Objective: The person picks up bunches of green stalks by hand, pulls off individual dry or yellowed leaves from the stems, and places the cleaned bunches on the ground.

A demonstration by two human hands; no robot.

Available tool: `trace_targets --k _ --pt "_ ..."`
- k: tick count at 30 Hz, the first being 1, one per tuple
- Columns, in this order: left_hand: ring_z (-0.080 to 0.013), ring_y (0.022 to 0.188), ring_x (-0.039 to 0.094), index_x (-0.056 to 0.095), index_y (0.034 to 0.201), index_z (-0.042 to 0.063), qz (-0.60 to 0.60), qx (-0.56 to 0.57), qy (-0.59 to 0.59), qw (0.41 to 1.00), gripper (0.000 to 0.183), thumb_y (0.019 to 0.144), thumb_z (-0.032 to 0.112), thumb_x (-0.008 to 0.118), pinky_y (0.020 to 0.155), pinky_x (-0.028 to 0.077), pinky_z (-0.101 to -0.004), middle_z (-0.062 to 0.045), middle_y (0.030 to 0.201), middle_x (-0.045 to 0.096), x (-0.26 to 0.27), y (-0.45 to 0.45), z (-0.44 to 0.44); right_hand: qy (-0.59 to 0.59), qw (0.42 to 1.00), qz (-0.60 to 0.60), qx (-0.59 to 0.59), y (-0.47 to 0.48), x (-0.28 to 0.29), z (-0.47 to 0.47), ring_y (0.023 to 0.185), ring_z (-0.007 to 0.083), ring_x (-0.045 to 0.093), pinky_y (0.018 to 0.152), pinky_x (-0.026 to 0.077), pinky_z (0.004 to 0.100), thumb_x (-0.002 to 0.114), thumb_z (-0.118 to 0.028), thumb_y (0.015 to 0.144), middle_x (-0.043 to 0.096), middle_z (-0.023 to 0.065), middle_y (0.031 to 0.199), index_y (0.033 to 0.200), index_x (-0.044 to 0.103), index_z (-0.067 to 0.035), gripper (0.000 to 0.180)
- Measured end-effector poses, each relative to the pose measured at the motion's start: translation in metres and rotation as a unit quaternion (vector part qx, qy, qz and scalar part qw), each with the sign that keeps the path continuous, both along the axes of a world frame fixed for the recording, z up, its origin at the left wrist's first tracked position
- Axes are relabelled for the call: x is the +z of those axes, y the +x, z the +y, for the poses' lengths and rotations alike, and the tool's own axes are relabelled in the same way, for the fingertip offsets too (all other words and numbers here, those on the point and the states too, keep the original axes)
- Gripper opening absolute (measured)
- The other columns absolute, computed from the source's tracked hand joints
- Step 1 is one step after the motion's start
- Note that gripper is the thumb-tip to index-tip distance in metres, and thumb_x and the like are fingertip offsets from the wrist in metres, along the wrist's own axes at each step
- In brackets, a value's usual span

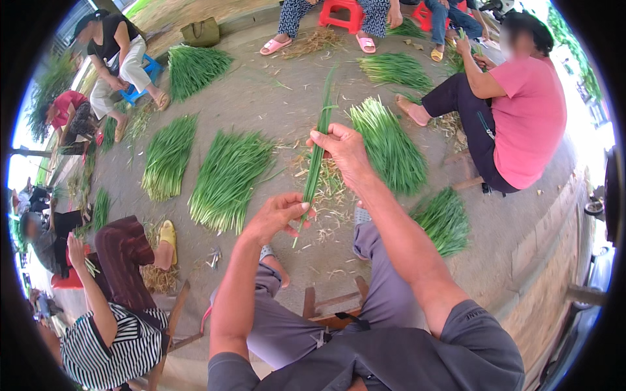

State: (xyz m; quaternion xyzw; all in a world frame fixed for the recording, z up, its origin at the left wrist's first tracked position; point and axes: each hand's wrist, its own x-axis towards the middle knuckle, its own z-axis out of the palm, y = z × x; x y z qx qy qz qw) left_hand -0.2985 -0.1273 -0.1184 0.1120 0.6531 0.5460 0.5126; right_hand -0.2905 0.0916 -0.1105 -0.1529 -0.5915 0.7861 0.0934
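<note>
A thin bunch of long green leaves, likely garlic chives (pixel 314 168), slants upright between my hands. My left hand (pixel 279 215) pinches it near the pale lower end, the stalk tips pointing down. Higher up, my right hand (pixel 340 149) grips it between thumb and fingers; one leaf crosses the bunch above the thumb. Beyond and right of my right hand lies a pile of chives with pale stalks (pixel 389 146). A broad green pile (pixel 230 181) rests on the ground to the left of my hands. Another green pile (pixel 442 222) is to the right of my right forearm.
Dry leaf scraps (pixel 330 183) litter the concrete ground below my hands. More chive piles (pixel 170 159) lie farther out. A person in a pink shirt (pixel 525 117) sits at the right, another in a striped shirt (pixel 110 342) at the lower left. Several others sit around on low stools.
</note>
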Motion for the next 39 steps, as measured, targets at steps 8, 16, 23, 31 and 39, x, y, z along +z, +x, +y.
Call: trace_targets --k 8,16,23,31,39 --pt "-0.01 0.077 0.066 0.063 0.122 0.008 0.023 0.068 0.064 0.995 0.032 0.098 0.029 0.059 0.06 0.051 -0.0255 0.0 0.092 0.068 0.013 -0.006 0.016 0.024 0.994 0.009 0.104 0.005 0.004 -0.013 0.085 0.0099 0.063 0.073 0.049 0.0265 0.069 -0.019 0.093 0.071 0.0067 0.097 0.111 0.066 -0.001 0.025" --pt "-0.0086 0.065 0.063 0.07 0.114 0.007 0.097 0.139 0.02 0.985 0.026 0.098 0.026 0.062 0.053 0.049 -0.0235 0.001 0.079 0.064 0.003 -0.008 0.004 -0.006 0.997 0.05 0.057 0.001 0.005 -0.015 0.089 0.0144 0.066 0.071 0.054 0.0288 0.066 -0.016 0.094 0.071 0.0102 0.101 0.119 0.059 0.002 0.032" --pt "-0.0084 0.064 0.062 0.071 0.113 0.007 0.132 0.176 0.003 0.976 0.025 0.097 0.026 0.062 0.05 0.047 -0.0226 0.001 0.078 0.064 -0.005 -0.015 -0.002 0.069 0.996 0.05 -0.018 -0.003 -0.007 -0.012 0.084 0.0124 0.065 0.069 0.055 0.0273 0.068 -0.017 0.092 0.07 0.0107 0.097 0.12 0.057 0.005 0.038" --pt "-0.0084 0.061 0.061 0.071 0.112 0.007 0.146 0.185 -0.003 0.972 0.024 0.098 0.024 0.061 0.049 0.046 -0.0223 0.001 0.078 0.064 -0.006 -0.019 -0.004 -0.012 0.999 -0.001 0.037 0.0 0.0 -0.006 0.067 0.009 0.062 0.06 0.053 0.0246 0.065 -0.034 0.096 0.066 0.0042 0.082 0.097 0.067 0.002 0.036" --pt "-0.0079 0.059 0.061 0.072 0.111 0.006 0.145 0.17 -0.054 0.973 0.022 0.096 0.019 0.061 0.047 0.045 -0.0221 0.001 0.077 0.064 -0.011 -0.021 -0.004 -0.068 0.995 -0.001 0.072 0.0 0.006 -0.007 0.059 0.0057 0.057 0.056 0.048 0.022 0.069 -0.032 0.093 0.063 -0.0005 0.074 0.087 0.069 -0.004 0.029"
